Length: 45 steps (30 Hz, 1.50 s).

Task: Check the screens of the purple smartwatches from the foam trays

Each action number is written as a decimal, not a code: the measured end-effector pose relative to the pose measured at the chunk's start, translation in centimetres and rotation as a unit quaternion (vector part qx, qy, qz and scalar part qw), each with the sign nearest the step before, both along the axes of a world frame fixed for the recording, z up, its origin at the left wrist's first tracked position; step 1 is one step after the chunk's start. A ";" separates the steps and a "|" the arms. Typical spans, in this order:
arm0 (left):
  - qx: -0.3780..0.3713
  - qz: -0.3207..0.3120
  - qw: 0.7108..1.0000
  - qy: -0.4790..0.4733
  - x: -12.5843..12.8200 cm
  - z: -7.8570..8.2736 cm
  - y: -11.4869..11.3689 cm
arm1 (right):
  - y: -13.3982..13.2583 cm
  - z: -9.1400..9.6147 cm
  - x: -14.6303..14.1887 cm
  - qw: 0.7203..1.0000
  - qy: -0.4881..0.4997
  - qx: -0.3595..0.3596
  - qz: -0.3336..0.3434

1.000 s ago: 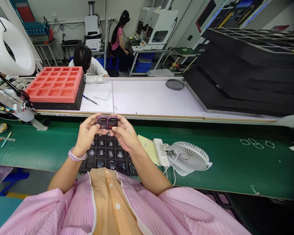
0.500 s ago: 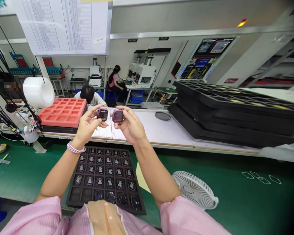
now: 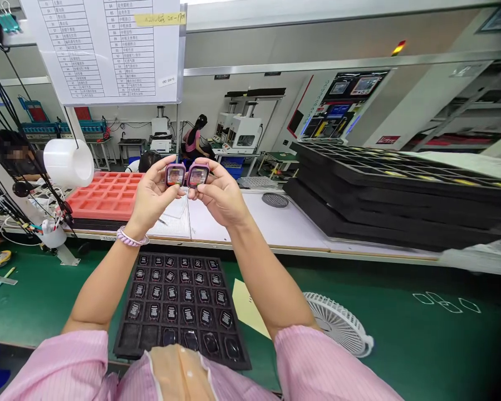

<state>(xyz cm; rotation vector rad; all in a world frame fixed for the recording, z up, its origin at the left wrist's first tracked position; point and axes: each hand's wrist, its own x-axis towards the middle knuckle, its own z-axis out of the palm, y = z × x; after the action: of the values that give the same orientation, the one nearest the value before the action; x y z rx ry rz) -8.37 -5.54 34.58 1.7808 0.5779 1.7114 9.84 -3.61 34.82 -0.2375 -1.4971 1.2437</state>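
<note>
My left hand (image 3: 157,195) pinches a small square watch case (image 3: 175,176) with a purple frame and a dark glossy face. A matching watch case (image 3: 197,176) is held between the thumb and fingers of my right hand (image 3: 223,195). Both are raised side by side above the shelf, almost or just touching, faces toward me. Below my forearms lies a black foam tray (image 3: 148,336) on the green bench. Several similar cases with white printed text sit in its pockets, and the front row has darker glossy pieces and two bare pockets at the left.
A red compartment tray (image 3: 104,195) sits on the shelf (image 3: 250,223) at left. Stacked black trays (image 3: 401,206) fill the right side. A white fan (image 3: 338,323) and a yellow paper (image 3: 248,306) lie on the bench. A printed sheet (image 3: 108,55) hangs above. Co-workers sit beyond.
Both hands have risen slightly and drawn together, closing the gap between the two watch cases. Their faces now catch bright reflections. The view has tilted up a little.
</note>
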 end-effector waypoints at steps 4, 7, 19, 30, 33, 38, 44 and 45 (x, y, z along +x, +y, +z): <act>-0.011 0.009 1.000 -0.007 0.3 0.5 0.1 | 0.2 0.2 0.0 1.000 -0.004 0.011 0.006; -0.031 0.027 0.999 -0.009 0.5 0.9 -0.4 | 0.0 0.2 0.1 1.000 -0.005 0.006 0.000; -0.068 0.007 0.998 -0.013 0.6 -0.3 -0.9 | -0.6 -1.0 0.3 1.000 -0.004 -0.025 -0.005; -0.068 0.010 0.998 -0.006 0.7 -0.7 -0.9 | -0.5 -1.4 0.4 1.000 -0.001 -0.029 -0.009; -0.066 0.016 0.998 -0.019 0.8 -0.8 -0.8 | -0.6 -1.6 0.4 1.000 -0.003 -0.027 -0.002; -0.073 0.030 0.997 -0.016 0.7 -1.4 -1.0 | -1.1 -2.0 0.3 0.999 -0.018 -0.043 -0.008; -0.078 0.014 0.997 -0.013 0.5 -2.0 -1.5 | -1.3 -2.2 -0.1 0.998 -0.011 -0.056 -0.018; -0.084 0.011 0.996 -0.016 0.5 -2.0 -1.5 | -1.3 -2.3 -0.1 0.998 -0.009 -0.057 -0.020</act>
<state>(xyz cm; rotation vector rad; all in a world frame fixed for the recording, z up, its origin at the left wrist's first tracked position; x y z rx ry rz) -7.83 -7.07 32.55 1.6312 0.7080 1.6505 9.74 -4.88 32.55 -0.3539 -1.4315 1.2998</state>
